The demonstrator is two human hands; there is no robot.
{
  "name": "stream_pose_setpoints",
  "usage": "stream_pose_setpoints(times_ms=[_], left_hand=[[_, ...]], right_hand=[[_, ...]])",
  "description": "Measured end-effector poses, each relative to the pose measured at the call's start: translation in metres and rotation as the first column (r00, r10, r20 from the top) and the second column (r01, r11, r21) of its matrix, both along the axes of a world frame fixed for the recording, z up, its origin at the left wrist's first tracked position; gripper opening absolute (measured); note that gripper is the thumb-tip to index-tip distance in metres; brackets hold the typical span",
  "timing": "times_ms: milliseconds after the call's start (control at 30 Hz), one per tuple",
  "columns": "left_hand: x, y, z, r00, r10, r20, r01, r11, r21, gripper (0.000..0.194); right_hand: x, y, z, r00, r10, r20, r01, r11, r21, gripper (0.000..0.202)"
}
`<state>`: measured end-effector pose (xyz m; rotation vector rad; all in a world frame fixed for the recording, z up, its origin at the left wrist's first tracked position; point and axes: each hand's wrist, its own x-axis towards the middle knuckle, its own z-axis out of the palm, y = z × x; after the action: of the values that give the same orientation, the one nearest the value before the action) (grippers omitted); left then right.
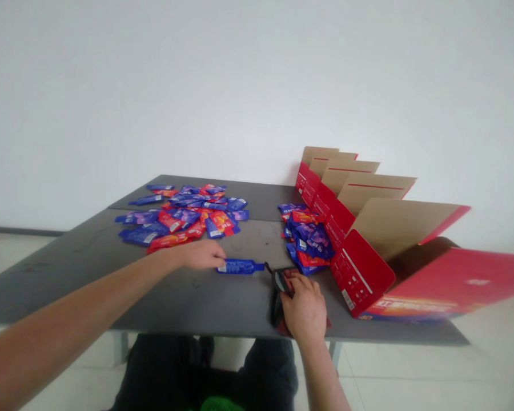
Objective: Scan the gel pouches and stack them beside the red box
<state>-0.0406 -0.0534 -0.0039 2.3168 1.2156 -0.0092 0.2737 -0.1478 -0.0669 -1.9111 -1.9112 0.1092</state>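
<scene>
**Well apart, both reaching forward**

The bare left forearm (107,308) runs long and slanting from the lower left corner, the left hand (203,254) at its end with fingers drawn together. The right forearm (323,374) rises more steeply (only a short stretch shows), and the right hand (305,307) faces palm down, fingers bent and slightly spread.

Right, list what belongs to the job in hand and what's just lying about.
Belongs to the job, by touch:
blue packet, its end in the left hand
dark item, perhaps glasses, under the right hand

Lying about, untouched, though possibly related:
left packet pile
right packet pile
open red boxes
</scene>
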Motion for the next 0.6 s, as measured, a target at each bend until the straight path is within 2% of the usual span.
stream_pose_setpoints(times_ms=[100,233,367,500,600], left_hand=[[-0.006,0.018,-0.015,0.999,0.038,0.016,-0.039,0.998,0.051,0.023],[-0.002,0.02,-0.038,0.994,0.084,0.067,-0.092,0.987,0.134,0.025],[-0.007,0.011,-0.043,0.994,0.048,0.093,-0.061,0.988,0.142,0.029],[-0.02,0.003,-0.039,0.993,-0.018,0.12,0.003,0.992,0.13,0.03],[-0.024,-0.01,-0.046,0.989,0.001,0.151,-0.03,0.982,0.188,0.031]], right_hand=[[-0.001,-0.001,0.0,1.0,-0.01,-0.02,0.01,1.0,0.014,0.032],[-0.001,-0.003,0.0,0.999,-0.018,-0.046,0.019,1.0,0.019,0.03],[-0.006,0.002,0.001,0.993,0.019,-0.112,-0.017,1.0,0.022,0.028],[-0.03,0.037,0.011,0.974,0.153,-0.164,-0.142,0.987,0.076,0.028],[-0.055,0.074,0.018,0.933,0.349,-0.091,-0.345,0.937,0.058,0.024]])
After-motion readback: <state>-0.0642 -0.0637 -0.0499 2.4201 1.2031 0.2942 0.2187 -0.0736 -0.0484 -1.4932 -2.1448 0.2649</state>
